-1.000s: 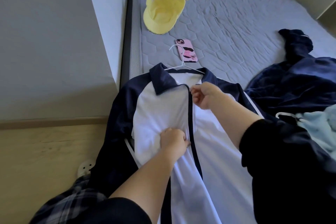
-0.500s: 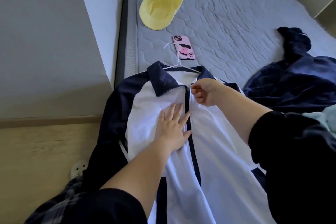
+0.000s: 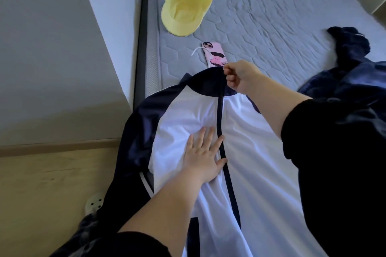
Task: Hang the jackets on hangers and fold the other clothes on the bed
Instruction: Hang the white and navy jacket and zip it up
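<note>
A white and navy zip jacket (image 3: 257, 144) lies front-up on the grey bed (image 3: 271, 19), its navy collar closed at the top. A white hanger is inside it; only its hook (image 3: 195, 50) pokes out beyond the collar. My right hand (image 3: 240, 77) pinches the zipper pull at the top of the collar. My left hand (image 3: 203, 152) lies flat, fingers straight, pressing the white chest panel just left of the navy zip line.
A yellow cap (image 3: 184, 7) and a pink phone (image 3: 214, 54) lie on the mattress beyond the collar. A dark navy fleece garment (image 3: 355, 81) is heaped on the right. The bed's left edge meets a white wall (image 3: 52, 58) and wood floor (image 3: 41, 183).
My right hand has pulled the zipper up from the chest to the top of the collar, closing it. My left hand went from gripping the fabric to pressing flat.
</note>
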Demonstrator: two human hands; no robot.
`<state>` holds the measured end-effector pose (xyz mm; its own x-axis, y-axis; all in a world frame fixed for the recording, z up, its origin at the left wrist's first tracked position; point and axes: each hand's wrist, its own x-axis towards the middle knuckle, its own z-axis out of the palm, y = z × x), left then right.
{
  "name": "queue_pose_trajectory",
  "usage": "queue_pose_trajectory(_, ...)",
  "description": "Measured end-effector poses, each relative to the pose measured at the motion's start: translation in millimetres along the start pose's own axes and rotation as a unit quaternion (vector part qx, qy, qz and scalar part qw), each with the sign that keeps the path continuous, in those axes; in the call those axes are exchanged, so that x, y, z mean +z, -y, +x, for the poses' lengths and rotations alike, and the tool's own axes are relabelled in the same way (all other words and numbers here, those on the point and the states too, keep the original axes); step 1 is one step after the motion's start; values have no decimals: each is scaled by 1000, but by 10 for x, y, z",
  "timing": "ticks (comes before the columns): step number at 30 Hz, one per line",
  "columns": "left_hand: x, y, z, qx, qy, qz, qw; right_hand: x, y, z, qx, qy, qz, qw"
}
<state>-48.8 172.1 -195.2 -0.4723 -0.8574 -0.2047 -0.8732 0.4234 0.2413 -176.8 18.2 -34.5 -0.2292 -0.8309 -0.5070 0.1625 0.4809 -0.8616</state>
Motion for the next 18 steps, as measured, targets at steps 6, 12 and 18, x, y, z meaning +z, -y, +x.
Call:
queue_pose_trajectory(6, -15, 1, 16, -5, 0, -12, 1000, 43, -57, 49, -1, 3, 16, 1000)
queue_pose_trajectory(12, -16, 17, 18, -7, 9, -14, 1000, 11, -116, 7, 5, 35, 77, 996)
queue_pose_trajectory(18, -36, 20, 4, -7, 14, -15, 1000, -276, -218, 163, -127, -158, -375, 905)
